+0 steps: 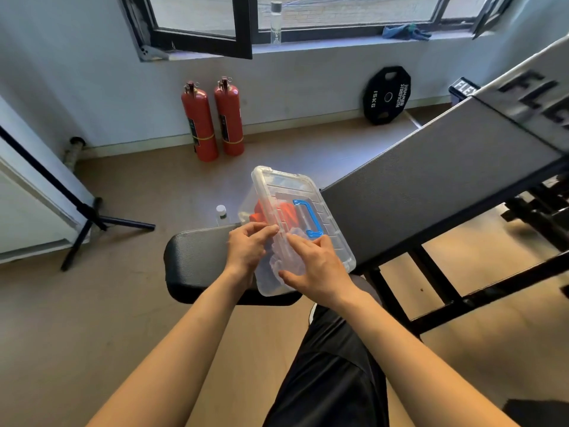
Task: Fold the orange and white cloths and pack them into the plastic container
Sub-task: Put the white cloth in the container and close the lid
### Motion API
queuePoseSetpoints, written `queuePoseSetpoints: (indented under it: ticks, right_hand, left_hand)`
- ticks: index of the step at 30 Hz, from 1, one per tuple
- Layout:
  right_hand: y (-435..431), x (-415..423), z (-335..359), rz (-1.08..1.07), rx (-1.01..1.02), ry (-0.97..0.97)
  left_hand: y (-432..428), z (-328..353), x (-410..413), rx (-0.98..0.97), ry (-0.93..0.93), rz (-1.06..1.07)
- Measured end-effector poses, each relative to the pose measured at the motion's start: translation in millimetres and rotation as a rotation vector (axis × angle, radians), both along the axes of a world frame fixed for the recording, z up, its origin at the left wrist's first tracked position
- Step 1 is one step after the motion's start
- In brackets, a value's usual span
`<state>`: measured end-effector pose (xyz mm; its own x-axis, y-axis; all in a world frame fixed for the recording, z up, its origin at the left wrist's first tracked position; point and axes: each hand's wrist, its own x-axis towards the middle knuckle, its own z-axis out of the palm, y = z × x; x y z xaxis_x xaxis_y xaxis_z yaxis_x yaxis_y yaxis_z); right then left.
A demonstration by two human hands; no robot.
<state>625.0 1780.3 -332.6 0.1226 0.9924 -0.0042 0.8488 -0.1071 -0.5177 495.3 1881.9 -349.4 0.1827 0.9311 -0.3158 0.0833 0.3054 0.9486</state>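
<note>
Where hands press, container contents blur.

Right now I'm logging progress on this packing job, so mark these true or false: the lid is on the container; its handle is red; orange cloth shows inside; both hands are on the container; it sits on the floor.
1. The lid is on the plastic container. True.
2. The handle is red. False: blue.
3. Orange cloth shows through the plastic. True.
4. The left hand and right hand are both on it. True.
5. It sits on the floor. False: on the black bench pad.
</note>
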Motion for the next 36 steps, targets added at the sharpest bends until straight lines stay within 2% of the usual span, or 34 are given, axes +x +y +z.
queuePoseSetpoints:
  ticks: [3, 7, 9, 12, 14, 17, 21, 23, 26, 29, 33, 36]
  right_hand:
    - [7.3, 0.8, -0.3, 0.04, -0.004, -0.04]
    - [2.4, 3.5, -5.1, -0.007, 0.031, 0.121]
    - [-0.4, 4.8, -9.0, -0.036, 0.022, 0.198]
    - [-1.6, 11.4, -11.7, -0.066, -0.027, 0.345]
    - [-2.7, 14.9, -14.7, -0.066, -0.036, 0.401]
    - [-4.7, 14.4, -19.8, -0.084, -0.012, 0.436]
    - [-4.3, 14.4, -22.1, -0.09, 0.005, 0.462]
    - [-5.4, 15.2, -22.2, -0.088, 0.006, 0.473]
    - [-10.2, 15.3, -20.8, -0.038, 0.016, 0.442]
    - [-19.0, 19.5, -22.2, 0.006, 0.079, 0.43]
    - [-31.6, 32.8, -28.9, 0.044, 0.174, 0.294]
    - [-42.4, 40.8, -28.3, -0.001, 0.15, 0.276]
  left_hand:
    - [1.7, -0.5, -2.6, -0.016, 0.014, 0.011]
    - [15.5, 3.9, -9.9, 0.011, 0.093, -0.098]
    - [30.6, 7.8, -11.1, 0.11, 0.214, -0.114]
    - [65.8, 18.5, -3.7, 0.342, 0.545, -0.044]
    - [90.1, 29.7, 7.1, 0.495, 0.633, -0.022]
    - [128.8, 38.5, 25.8, 0.592, 0.757, -0.171]
    - [163.4, 37.6, 45.2, 0.491, 0.955, -0.454]
    - [165.7, 38.0, 45.9, 0.459, 0.946, -0.48]
    - [154.2, 45.1, 30.9, 0.456, 0.924, -0.41]
    - [136.8, 50.9, 3.5, 0.439, 0.875, -0.279]
    - [99.2, 58.8, -36.2, 0.415, 0.777, -0.084]
    - [60.2, 65.4, -53.7, 0.426, 0.707, 0.04]
